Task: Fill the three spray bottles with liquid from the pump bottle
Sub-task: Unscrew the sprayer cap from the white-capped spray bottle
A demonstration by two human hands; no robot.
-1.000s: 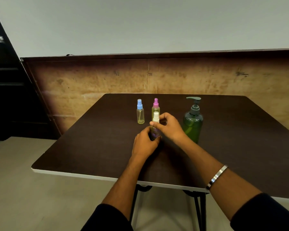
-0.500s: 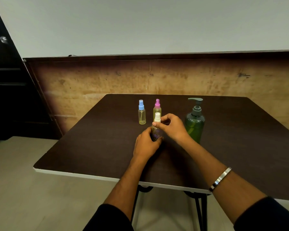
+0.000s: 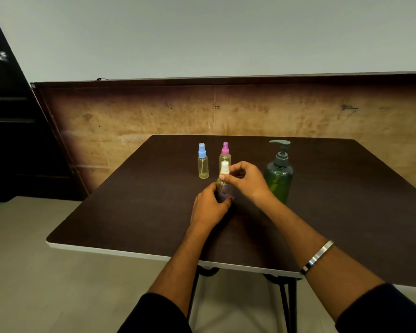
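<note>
A small clear spray bottle with a white cap (image 3: 224,168) stands at the middle of the dark table (image 3: 130,207). My left hand (image 3: 209,207) grips its body from the left. My right hand (image 3: 246,181) pinches the white cap at the top. Behind it stand a spray bottle with a pink cap (image 3: 225,152) and, further left, a spray bottle with a blue cap (image 3: 203,162), both with yellowish liquid inside. A green pump bottle (image 3: 279,174) with a grey pump head stands upright to the right of my right hand.
A wooden panel (image 3: 226,111) runs along the wall behind the table. A dark cabinet (image 3: 7,140) stands at the left. The table's near white edge (image 3: 130,252) lies below my forearms, with black legs under it.
Both hands stay on the white-capped bottle; my right hand's fingers have shifted slightly on the cap. The other bottles have not moved.
</note>
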